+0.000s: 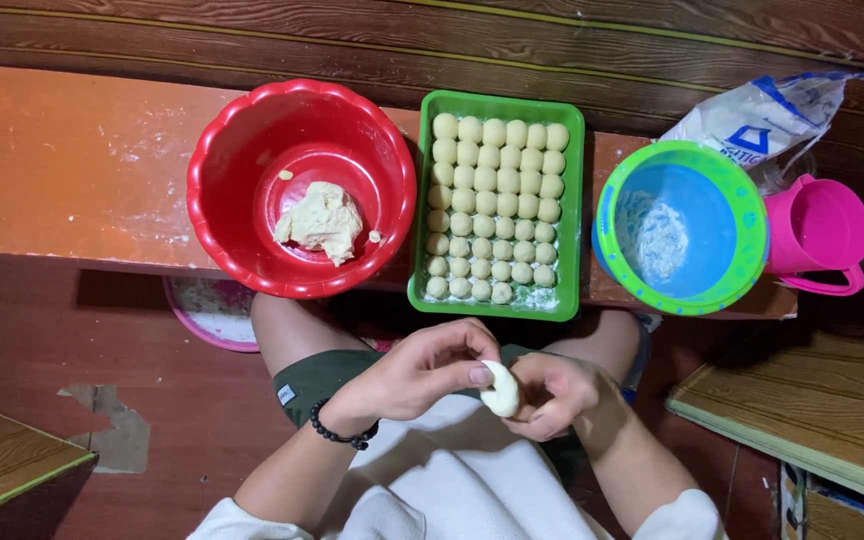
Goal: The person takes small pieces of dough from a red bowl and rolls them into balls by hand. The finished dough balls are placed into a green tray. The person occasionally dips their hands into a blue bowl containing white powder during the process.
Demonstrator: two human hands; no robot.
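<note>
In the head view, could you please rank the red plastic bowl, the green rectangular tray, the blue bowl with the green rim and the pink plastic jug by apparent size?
1. Red plastic bowl and green rectangular tray: too alike to rank.
2. Blue bowl with the green rim.
3. Pink plastic jug, partly behind the blue bowl.

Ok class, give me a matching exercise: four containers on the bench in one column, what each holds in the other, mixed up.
1. red bowl
2. green tray
3. blue bowl
4. pink jug

a. rows of dough balls
b. nothing visible
c. lump of dough
d. dusting of flour

Pairs: 1-c, 2-a, 3-d, 4-b
</note>
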